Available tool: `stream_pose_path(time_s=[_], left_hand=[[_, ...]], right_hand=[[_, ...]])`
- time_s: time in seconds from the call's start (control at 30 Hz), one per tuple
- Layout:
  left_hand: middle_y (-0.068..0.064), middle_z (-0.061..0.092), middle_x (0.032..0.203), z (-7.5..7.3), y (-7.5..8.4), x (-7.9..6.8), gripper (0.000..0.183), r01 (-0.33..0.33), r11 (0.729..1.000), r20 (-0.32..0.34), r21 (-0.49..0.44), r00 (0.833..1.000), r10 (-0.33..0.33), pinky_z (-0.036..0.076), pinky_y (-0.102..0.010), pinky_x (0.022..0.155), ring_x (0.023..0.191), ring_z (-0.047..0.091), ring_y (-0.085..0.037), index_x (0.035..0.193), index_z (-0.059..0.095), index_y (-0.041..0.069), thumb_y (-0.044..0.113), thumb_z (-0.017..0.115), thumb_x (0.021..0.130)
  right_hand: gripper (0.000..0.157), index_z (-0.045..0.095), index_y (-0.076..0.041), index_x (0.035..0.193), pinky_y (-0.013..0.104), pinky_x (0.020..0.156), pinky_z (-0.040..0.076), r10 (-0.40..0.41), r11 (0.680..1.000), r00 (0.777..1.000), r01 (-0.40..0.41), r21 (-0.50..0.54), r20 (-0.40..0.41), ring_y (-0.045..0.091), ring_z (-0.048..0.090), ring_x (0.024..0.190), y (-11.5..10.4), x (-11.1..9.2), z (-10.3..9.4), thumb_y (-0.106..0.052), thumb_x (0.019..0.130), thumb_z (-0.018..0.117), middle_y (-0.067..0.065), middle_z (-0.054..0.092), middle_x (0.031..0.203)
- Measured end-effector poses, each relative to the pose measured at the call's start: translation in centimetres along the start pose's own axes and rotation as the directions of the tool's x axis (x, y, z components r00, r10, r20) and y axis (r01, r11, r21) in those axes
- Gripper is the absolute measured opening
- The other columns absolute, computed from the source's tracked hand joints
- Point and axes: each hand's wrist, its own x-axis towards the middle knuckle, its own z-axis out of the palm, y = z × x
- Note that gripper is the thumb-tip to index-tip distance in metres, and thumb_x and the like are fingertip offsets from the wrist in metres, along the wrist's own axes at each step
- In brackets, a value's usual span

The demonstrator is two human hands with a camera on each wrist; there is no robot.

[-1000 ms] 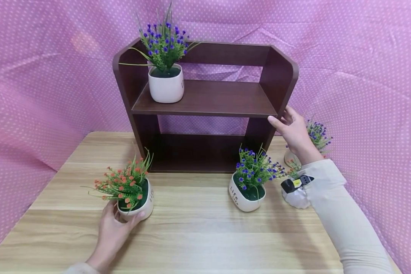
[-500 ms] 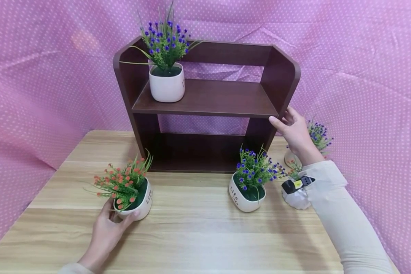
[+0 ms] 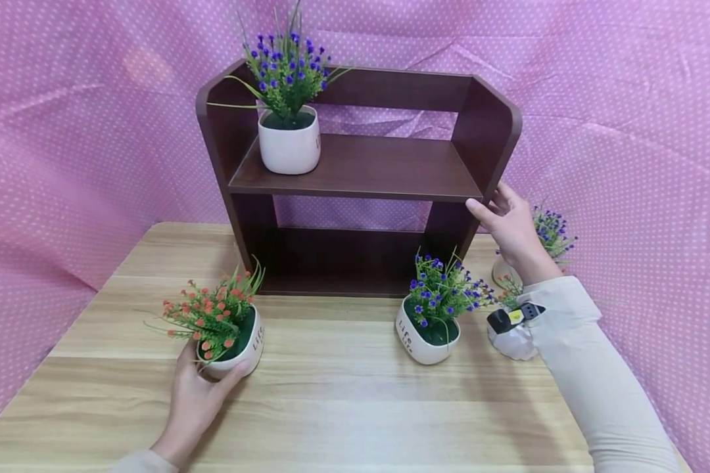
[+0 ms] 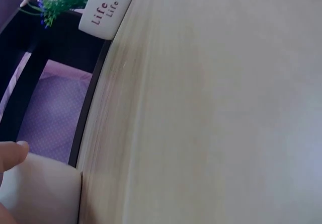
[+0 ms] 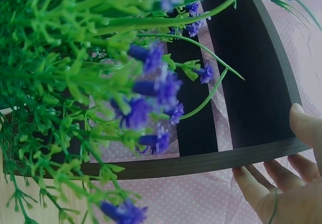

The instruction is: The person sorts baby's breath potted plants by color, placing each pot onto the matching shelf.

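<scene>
At the front left of the table, my left hand (image 3: 198, 397) holds a white pot of orange artificial flowers (image 3: 213, 322), fingers at its left side and thumb across its front. In the left wrist view, part of that pot (image 4: 40, 191) shows below a fingertip. My right hand (image 3: 511, 230) grips the right side panel of a dark brown two-tier shelf (image 3: 384, 167). The right wrist view has the thumb (image 5: 304, 123) on one face of the panel and the other fingers on its opposite face. A purple-flowered pot (image 3: 290, 144) stands on the shelf's upper left.
Another purple-flowered pot (image 3: 428, 328) lettered "Life" stands before the shelf's lower right. Behind my right forearm are a further purple-flowered plant (image 3: 550, 230) and a small white pot (image 3: 511, 341), both partly hidden. Pink dotted cloth (image 3: 627, 164) hangs around the wooden table (image 3: 331, 394).
The orange-flowered pot has shifted and turned slightly, its lettering now more visible. My left hand moved a little left, then back. My right hand stays on the shelf's side.
</scene>
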Motion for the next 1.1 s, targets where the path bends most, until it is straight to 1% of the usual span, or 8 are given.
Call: stream_pose_path(time_s=[0.17,0.4,0.47,0.57,0.67,0.73,0.87,1.1], left_hand=[[-0.027,0.047,0.129,0.2,0.1,-0.2,0.087,-0.022,0.999,-0.047,0.028,0.999,0.024,0.028,-0.003,0.088,0.114,0.048,-0.03,0.137,0.036,-0.008,0.004,0.086,0.066],[-0.031,0.041,0.139,-0.2,0.1,-0.3,0.098,0.115,0.993,-0.005,0.006,0.993,-0.115,0.028,0.006,0.084,0.124,0.045,-0.036,0.146,0.023,-0.005,0.008,0.084,0.071],[-0.031,0.041,0.139,-0.3,0.2,-0.2,0.098,0.152,0.988,0.003,-0.004,0.988,-0.152,0.032,0.006,0.081,0.119,0.049,-0.03,0.147,0.021,-0.005,0.008,0.084,0.072],[-0.03,0.045,0.135,-0.5,0.3,-0.1,0.096,0.192,0.981,0.013,-0.016,0.981,-0.192,0.036,0.004,0.077,0.106,0.053,-0.007,0.146,0.022,-0.005,0.008,0.083,0.073],[-0.027,0.048,0.133,-0.6,0.4,-0.1,0.092,0.211,0.976,0.021,-0.045,0.977,-0.21,0.037,0.003,0.078,0.094,0.045,0.014,0.145,0.025,-0.004,0.007,0.082,0.074],[-0.026,0.049,0.134,-0.6,0.5,-0.2,0.091,0.213,0.974,0.034,-0.081,0.977,-0.211,0.038,0.002,0.081,0.097,0.045,0.015,0.145,0.027,-0.004,0.005,0.082,0.073],[-0.023,0.044,0.141,-0.6,0.8,-0.4,0.091,0.227,0.961,0.075,-0.155,0.973,-0.217,0.038,0.0,0.088,0.114,0.047,0.004,0.146,0.027,-0.002,0.002,0.082,0.073],[-0.026,0.044,0.141,-0.3,2.1,-0.9,0.094,0.187,0.975,0.146,-0.119,0.975,-0.169,0.04,0.0,0.086,0.114,0.048,0.005,0.147,0.025,-0.003,0.008,0.083,0.074]], right_hand=[[0.064,0.038,-0.02,0.148,0.02,0.085,0.053,0.005,1.0,1.0,-0.005,-0.003,0.005,0.028,0.041,0.135,-0.1,-0.1,0.1,-0.023,0.091,0.067,0.01,0.039,0.15],[0.064,0.036,-0.019,0.149,0.024,0.089,0.053,0.008,1.0,1.0,-0.008,-0.027,0.007,0.028,0.04,0.135,-0.1,-0.2,0.0,-0.023,0.092,0.066,0.01,0.038,0.151],[0.065,0.036,-0.019,0.149,0.025,0.09,0.053,0.01,1.0,1.0,-0.01,-0.029,0.006,0.029,0.04,0.136,-0.1,-0.2,0.0,-0.023,0.092,0.066,0.011,0.037,0.151],[0.064,0.035,-0.019,0.149,0.031,0.095,0.051,0.013,0.999,1.0,-0.014,-0.043,-0.002,0.028,0.04,0.136,-0.1,-0.3,0.0,-0.024,0.092,0.065,0.01,0.037,0.152],[0.064,0.036,-0.018,0.149,0.04,0.104,0.045,0.015,0.999,1.0,-0.015,-0.043,-0.009,0.028,0.038,0.137,-0.1,-0.2,0.0,-0.025,0.092,0.065,0.011,0.037,0.151],[0.064,0.036,-0.017,0.148,0.044,0.107,0.041,0.014,0.999,1.0,-0.014,-0.042,-0.013,0.028,0.038,0.137,-0.2,-0.2,0.0,-0.025,0.092,0.065,0.012,0.037,0.151],[0.064,0.037,-0.016,0.148,0.044,0.108,0.04,0.012,0.999,1.0,-0.012,-0.046,-0.013,0.029,0.038,0.137,-0.4,-0.2,0.1,-0.025,0.092,0.065,0.012,0.038,0.151],[0.066,0.033,-0.017,0.15,0.045,0.109,0.039,0.017,0.999,1.0,-0.017,-0.051,0.004,0.029,0.037,0.138,-0.3,-0.2,0.0,-0.024,0.092,0.064,0.012,0.036,0.152]])
